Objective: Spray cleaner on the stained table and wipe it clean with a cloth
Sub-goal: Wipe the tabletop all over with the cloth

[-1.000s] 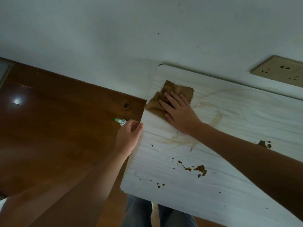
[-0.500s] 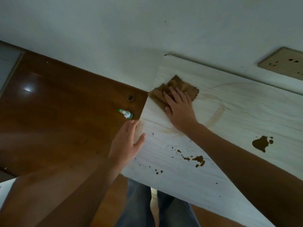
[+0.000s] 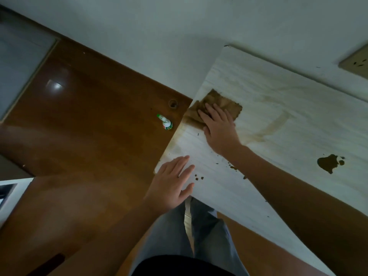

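Stained table (image 3: pixel 288 136) bears cloth (image 3: pixel 229 105) under right hand (image 3: pixel 220 130); bottle (image 3: pixel 166 123) label unreadable

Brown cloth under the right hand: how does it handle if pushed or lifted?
Probably floppy: the cloth is creased and bunched near the table edge. Likely damp: brown smears arc across the top. The right hand presses it flat; pushing one edge would probably crumple it.

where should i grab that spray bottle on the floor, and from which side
Grip the spray bottle round its white body, just below the green nozzle, coming down from the table side. It seems to stand upright on the floor, and the left hand holds nothing and is nearest.
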Demonstrator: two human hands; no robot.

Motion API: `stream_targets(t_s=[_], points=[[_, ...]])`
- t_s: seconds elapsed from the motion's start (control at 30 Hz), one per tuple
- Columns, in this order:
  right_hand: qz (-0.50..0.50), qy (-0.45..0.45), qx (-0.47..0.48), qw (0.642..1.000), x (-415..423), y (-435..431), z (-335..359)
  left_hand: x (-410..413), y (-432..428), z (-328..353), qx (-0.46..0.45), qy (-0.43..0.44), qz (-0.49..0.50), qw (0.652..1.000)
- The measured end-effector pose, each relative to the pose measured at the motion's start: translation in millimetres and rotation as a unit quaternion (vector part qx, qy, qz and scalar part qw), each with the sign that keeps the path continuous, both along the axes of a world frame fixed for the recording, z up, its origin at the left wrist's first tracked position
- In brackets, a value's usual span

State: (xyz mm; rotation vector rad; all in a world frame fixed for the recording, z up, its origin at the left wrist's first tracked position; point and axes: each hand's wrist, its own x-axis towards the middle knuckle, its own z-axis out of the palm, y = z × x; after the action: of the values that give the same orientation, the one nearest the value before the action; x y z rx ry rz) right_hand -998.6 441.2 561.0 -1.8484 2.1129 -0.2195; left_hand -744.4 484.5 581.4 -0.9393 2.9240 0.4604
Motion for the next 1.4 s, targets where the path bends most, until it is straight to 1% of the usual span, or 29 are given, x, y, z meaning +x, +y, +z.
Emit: stream_targets(t_s=[0.1,0.17,0.33,0.5,0.67,0.83,1.0,1.1,1.17,1.23,1.33,1.4], points=[[0.082,-0.006,0.000,0.997,-14,7,2,2,10,-1,-0.002,-0.012,0.014,1.000],[0.090,-0.018,0.004,0.996,-27,7,5,2,13,-2,0.004,-0.011,0.023,1.000],[0.040,-0.041,-0.006,0.998,-18,7,6,4,18,-4,-0.016,-0.007,0.014,1.000],[-0.053,-0.093,-0.015,0.994,1,5,12,23,18,-10,-0.030,0.007,0.010,0.999],[-0.110,-0.089,-0.012,0.990,20,7,12,53,17,-10,-0.043,0.023,0.015,0.999],[-0.121,-0.080,0.024,0.989,32,14,19,66,25,-12,-0.047,0.021,-0.024,0.998],[-0.080,-0.046,0.055,0.994,29,30,24,67,29,-17,-0.030,0.011,-0.042,0.999],[-0.036,-0.020,0.046,0.998,15,37,21,68,28,-18,-0.038,0.012,-0.041,0.998],[-0.029,-0.003,0.031,0.999,5,31,17,69,26,-22,-0.053,0.018,-0.046,0.997],[-0.045,-0.003,0.014,0.999,3,15,12,69,23,-27,-0.063,0.028,-0.051,0.996],[-0.092,-0.010,-0.008,0.996,22,-11,4,66,20,-35,-0.061,0.064,-0.042,0.995],[-0.081,-0.025,-0.018,0.996,43,-15,-1,65,21,-39,-0.061,0.086,-0.033,0.994]])
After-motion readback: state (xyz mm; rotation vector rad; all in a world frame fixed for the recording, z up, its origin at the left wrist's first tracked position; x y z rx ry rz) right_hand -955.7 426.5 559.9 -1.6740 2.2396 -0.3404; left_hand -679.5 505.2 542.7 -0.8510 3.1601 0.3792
